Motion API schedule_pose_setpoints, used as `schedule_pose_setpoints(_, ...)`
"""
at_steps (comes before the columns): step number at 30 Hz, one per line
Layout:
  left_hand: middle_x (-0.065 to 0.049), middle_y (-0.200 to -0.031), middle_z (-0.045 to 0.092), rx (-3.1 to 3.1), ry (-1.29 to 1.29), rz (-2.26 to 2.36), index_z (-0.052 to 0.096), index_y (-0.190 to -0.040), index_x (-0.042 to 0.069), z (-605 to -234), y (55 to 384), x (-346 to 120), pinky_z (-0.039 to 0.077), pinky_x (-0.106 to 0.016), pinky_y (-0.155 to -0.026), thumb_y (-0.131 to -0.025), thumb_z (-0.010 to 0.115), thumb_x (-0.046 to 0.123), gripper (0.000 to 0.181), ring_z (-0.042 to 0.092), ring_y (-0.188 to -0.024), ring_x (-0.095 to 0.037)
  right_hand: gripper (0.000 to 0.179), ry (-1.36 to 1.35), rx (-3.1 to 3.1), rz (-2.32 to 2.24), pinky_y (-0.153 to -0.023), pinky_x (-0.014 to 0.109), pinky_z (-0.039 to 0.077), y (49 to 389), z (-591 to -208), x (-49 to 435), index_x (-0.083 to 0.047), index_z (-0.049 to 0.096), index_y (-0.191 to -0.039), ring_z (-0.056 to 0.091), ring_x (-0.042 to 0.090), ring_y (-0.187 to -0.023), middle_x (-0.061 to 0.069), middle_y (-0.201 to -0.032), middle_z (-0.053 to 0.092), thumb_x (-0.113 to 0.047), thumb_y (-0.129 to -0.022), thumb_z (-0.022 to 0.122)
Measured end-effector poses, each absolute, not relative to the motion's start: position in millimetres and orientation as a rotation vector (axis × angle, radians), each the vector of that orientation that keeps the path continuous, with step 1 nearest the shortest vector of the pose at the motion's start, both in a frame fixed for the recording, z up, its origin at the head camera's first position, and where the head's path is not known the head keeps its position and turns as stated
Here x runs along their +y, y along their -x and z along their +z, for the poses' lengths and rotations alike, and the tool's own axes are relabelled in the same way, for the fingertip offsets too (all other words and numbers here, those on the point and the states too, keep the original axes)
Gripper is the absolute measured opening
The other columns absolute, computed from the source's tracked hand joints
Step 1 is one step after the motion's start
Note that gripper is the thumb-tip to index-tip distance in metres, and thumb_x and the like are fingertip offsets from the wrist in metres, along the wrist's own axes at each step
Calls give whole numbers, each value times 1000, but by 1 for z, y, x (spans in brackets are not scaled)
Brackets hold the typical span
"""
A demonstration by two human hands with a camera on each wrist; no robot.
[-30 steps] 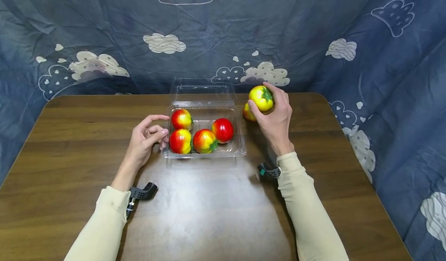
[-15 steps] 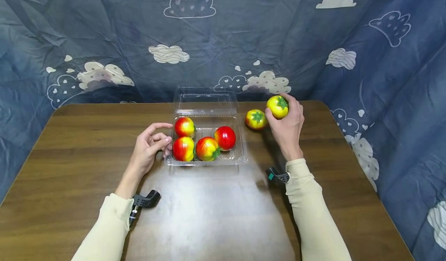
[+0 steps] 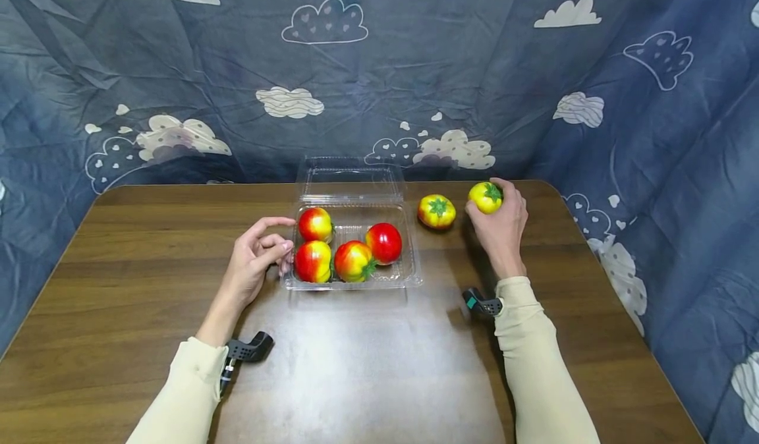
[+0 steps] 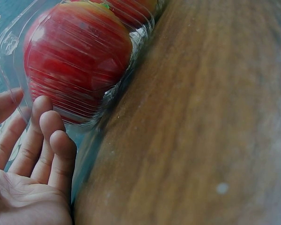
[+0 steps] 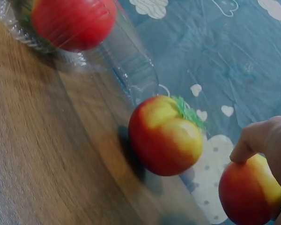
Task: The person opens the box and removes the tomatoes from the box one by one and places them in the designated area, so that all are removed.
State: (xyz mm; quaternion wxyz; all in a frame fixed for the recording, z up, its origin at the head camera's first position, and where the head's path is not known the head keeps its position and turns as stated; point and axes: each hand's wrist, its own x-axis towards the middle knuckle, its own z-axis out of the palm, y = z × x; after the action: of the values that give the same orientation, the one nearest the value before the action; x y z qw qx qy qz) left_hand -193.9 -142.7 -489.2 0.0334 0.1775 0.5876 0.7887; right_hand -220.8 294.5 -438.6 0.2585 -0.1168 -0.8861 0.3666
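My right hand (image 3: 503, 223) holds a red-and-yellow tomato (image 3: 485, 197) with a green leafy top between thumb and fingers, at the table's back right. Whether it touches the table, I cannot tell. A similar tomato (image 3: 436, 211) sits just left of it, leaves up. The clear plastic container (image 3: 397, 280) stands in the middle with its lid (image 3: 350, 179) folded back. Several tomatoes lie inside, among them a very red one (image 3: 384, 243). My left hand (image 3: 256, 256) stays at the container's left side, relaxed fingertips (image 4: 42, 105) touching its rim and wall.
The brown wooden table (image 3: 356, 371) has rounded back corners. Behind it and to the right hangs a blue curtain (image 3: 415, 55) printed with clouds. A black wrist camera (image 3: 250, 348) is worn on the left wrist and another camera (image 3: 481, 303) on the right.
My right hand has carried its tomato rightward, away from the one beside it, which now shows fully. My left hand keeps its place at the container. The head view has tilted slightly up.
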Motion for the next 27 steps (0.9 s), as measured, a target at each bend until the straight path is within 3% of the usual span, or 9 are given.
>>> schedule_pose_setpoints(27, -12, -76, 67, 1823, -548, 2412, 54, -136, -8, -489, 193, -144, 55, -23, -50, -100, 64, -6, 37, 60, -55, -18, 67, 360, -2554, 1005, -116, 59, 32, 224, -459, 303, -1, 50, -149, 44, 46, -133, 27, -145, 53, -21, -92, 77)
